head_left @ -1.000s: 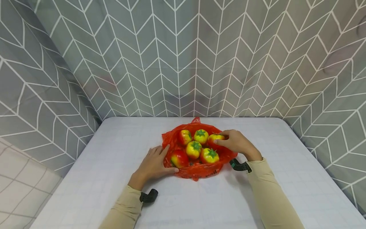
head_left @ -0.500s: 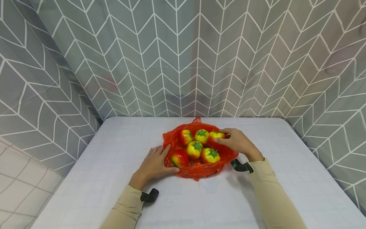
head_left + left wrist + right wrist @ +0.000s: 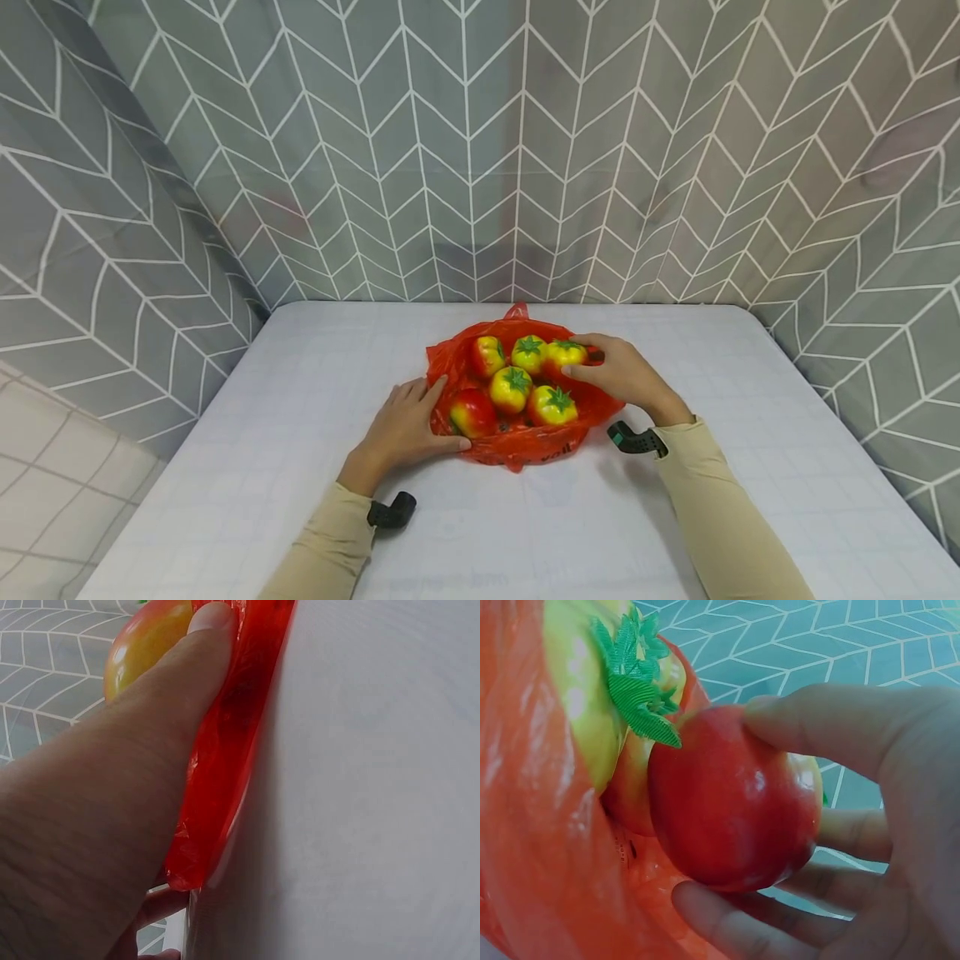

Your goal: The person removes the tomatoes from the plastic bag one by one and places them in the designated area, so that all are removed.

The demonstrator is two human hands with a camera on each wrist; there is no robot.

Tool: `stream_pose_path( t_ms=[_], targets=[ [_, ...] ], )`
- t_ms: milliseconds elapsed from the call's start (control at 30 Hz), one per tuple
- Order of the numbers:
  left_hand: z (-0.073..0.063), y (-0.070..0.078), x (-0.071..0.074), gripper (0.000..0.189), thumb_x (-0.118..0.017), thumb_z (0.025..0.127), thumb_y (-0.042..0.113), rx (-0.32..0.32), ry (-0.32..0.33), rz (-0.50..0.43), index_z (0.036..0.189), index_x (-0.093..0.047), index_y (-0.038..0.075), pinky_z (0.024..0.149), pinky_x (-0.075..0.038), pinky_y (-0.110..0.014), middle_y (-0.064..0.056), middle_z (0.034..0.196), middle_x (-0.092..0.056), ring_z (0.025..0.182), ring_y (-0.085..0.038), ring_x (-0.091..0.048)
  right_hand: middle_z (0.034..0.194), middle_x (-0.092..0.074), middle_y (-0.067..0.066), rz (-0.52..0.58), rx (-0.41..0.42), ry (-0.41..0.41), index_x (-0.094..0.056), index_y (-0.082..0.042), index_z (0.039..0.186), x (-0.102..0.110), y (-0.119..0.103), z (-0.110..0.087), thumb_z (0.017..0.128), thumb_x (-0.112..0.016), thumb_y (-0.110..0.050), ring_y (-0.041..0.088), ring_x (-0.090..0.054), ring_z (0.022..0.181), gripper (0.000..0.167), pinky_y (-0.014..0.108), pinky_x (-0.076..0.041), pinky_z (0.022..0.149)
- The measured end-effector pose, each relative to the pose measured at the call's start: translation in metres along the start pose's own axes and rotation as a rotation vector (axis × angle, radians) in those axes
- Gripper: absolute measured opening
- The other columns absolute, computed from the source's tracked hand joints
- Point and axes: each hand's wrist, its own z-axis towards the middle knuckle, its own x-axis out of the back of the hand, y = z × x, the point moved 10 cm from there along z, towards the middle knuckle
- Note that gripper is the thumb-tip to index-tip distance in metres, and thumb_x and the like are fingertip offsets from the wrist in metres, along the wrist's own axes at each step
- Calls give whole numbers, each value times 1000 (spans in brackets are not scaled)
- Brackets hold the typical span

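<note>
A red plastic bag [image 3: 442,367] lies with its mouth wide open on the white table, several shiny red-and-yellow tomatoes inside. Most show green leafy tops. My left hand [image 3: 405,425] rests on the bag's left side with the fingers spread, its thumb lying along the front rim; in the left wrist view the thumb presses on the red plastic. With my right hand [image 3: 618,375] I hold the rightmost tomato [image 3: 735,799] between thumb and fingers, at the bag's right side. Its red underside faces the right wrist camera, beside another tomato with a green leafy top [image 3: 574,682].
The white table [image 3: 315,358] extends around the bag on all sides. A grey curtain [image 3: 487,167] with white chevron lines hangs behind and along both sides. Each wrist wears a black device [image 3: 392,510]. Pale tiled floor [image 3: 60,483] shows at the left.
My right hand and the tomato it holds have shifted very slightly left, toward the neighbouring tomato at the back. The left hand stays at the bag's left side.
</note>
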Motion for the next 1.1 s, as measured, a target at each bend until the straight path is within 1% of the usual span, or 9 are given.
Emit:
stream_pose_path(
  t_ms=[233, 333, 467, 600, 733, 833, 900, 1000, 1100],
  targets=[
    [1, 2, 1, 115, -68, 70, 80, 3, -3, -24, 158, -32, 15, 119, -19, -54, -17, 155, -37, 143, -35, -31, 134, -59, 18, 19, 17, 17, -57, -3, 139, 4, -4, -2, 91, -72, -40, 38, -54, 119, 63, 58, -45, 101],
    [1, 3, 4, 116, -70, 69, 79, 5, 2, -49, 158, -33, 14, 119, -19, -54, -17, 154, -38, 142, -35, -32, 134, -59, 18, 35, 22, 28, -56, -3, 140, 7, -4, -3, 92, -72, -40, 38, -55, 119, 62, 58, -46, 100],
    [1, 5, 9, 116, -73, 68, 76, -8, 15, -85, 157, -33, 13, 118, -20, -55, -17, 153, -40, 141, -35, -34, 136, -58, 18, 56, 24, 34, -56, -4, 140, 9, -3, -5, 92, -71, -42, 39, -55, 120, 63, 57, -46, 100],
    [1, 3, 12, 118, -76, 67, 75, -17, 25, -120, 158, -33, 14, 114, -31, -56, -18, 152, -41, 138, -37, -38, 137, -57, 18, 72, 10, 33, -56, -6, 141, 10, -1, -8, 93, -71, -43, 41, -54, 122, 63, 57, -47, 99],
    [0, 0, 15, 118, -78, 65, 74, -10, 35, -146, 158, -34, 16, 107, -40, -56, -17, 148, -44, 133, -38, -43, 138, -56, 17, 92, 22, 48, -55, -6, 142, 12, -3, -9, 93, -71, -41, 41, -53, 124, 62, 56, -47, 99],
    [-1, -1, 17, 116, -80, 64, 73, -15, 41, -159, 157, -36, 17, 107, -39, -58, -17, 144, -45, 131, -38, -44, 138, -57, 16, 102, 44, 64, -55, -6, 142, 15, -5, -9, 93, -71, -39, 40, -53, 124, 61, 56, -47, 100],
    [-1, -2, 16, 115, -80, 64, 73, -8, 31, -166, 156, -37, 18, 108, -36, -59, -17, 144, -45, 132, -39, -44, 137, -57, 16, 104, 52, 71, -55, -6, 142, 17, -6, -9, 93, -71, -39, 39, -53, 123, 61, 56, -47, 100],
    [-2, -3, 12, 113, -80, 64, 72, 9, 9, -183, 155, -40, 19, 110, -32, -63, -18, 148, -41, 137, -41, -39, 137, -57, 15, 112, 48, 66, -54, -7, 142, 19, -5, -11, 93, -71, -40, 38, -53, 123, 62, 55, -48, 99],
    [-1, -3, 10, 112, -81, 63, 72, 15, 3, -197, 155, -41, 21, 110, -31, -63, -16, 149, -41, 138, -40, -39, 137, -56, 14, 116, 36, 67, -53, -8, 143, 22, -3, -13, 92, -71, -41, 37, -52, 124, 63, 54, -49, 98]
  ],
)
